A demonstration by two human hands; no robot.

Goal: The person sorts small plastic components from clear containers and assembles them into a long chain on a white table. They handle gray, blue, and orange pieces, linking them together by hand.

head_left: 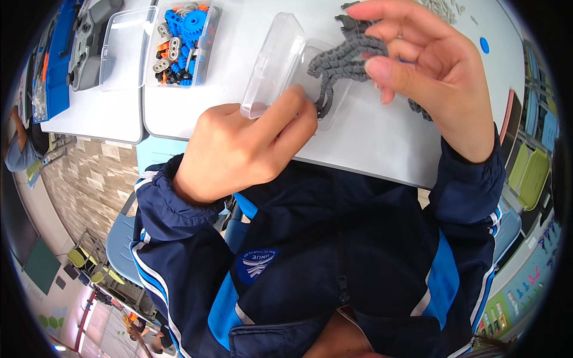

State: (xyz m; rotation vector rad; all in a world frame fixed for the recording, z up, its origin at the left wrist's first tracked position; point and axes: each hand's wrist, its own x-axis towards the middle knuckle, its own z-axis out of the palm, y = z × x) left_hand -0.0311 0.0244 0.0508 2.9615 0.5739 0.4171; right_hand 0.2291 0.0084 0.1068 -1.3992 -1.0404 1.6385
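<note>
My right hand (433,68) is raised over the table, its thumb and fingers closed on a bundle of dark grey plastic track chain (346,58). One strand hangs from the bundle into a small clear plastic box (331,122). The hinged lid (271,62) of this box stands up on its left side. My left hand (248,143) is at the near left of the box, fingers curled against it near the strand's lower end. Its thumb and fingertips are hidden. More dark grey track pieces (353,25) show behind the bundle, and another (419,110) lies below my right wrist.
A clear box (206,53) of blue, orange and grey building pieces stands at the far left. Beyond it are a grey game controller (92,45) and a blue tray (58,65). Light grey bits (440,9) and a blue piece (484,45) lie far right on the white table (370,152).
</note>
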